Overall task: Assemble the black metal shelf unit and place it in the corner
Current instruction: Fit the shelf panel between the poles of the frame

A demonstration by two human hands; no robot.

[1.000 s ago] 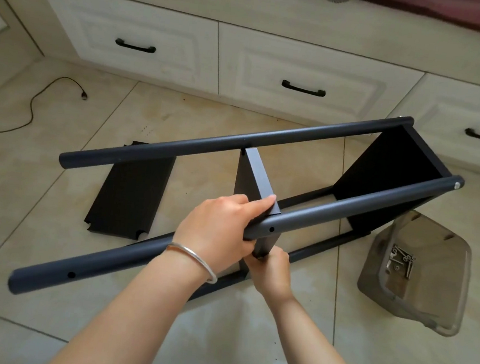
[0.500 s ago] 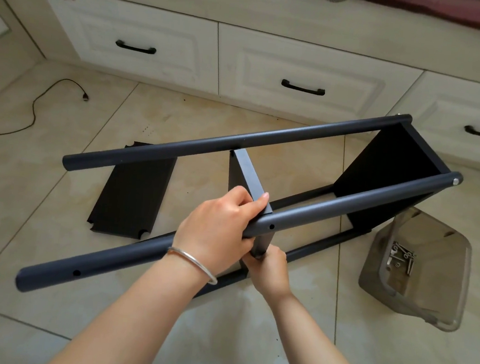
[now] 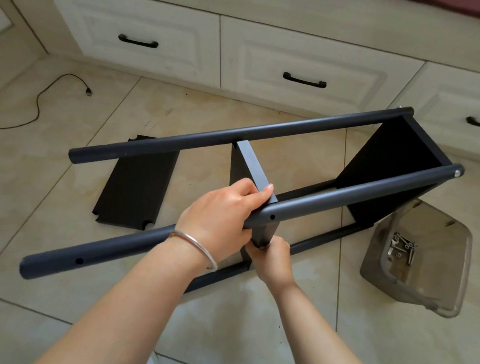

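Frame shifted slightly toward 1 o'clock since a second ago; middle shelf panel [image 3: 253, 171] now sits more upright between the rails. Loose shelf panel [image 3: 137, 185] lies flat on the floor at 9 o'clock, open tile around it, cable [image 3: 37, 100] further out. Left hand [image 3: 221, 215] wraps the near rail [image 3: 349, 192] and pinches the panel's top edge. Right hand [image 3: 269, 256] grips the panel's lower end under the rail, fingers mostly hidden. Screw tub [image 3: 419, 257] sits at 3 o'clock, just beside the frame's end shelf [image 3: 393, 164]. Drawers [image 3: 303, 59] close behind at 12.
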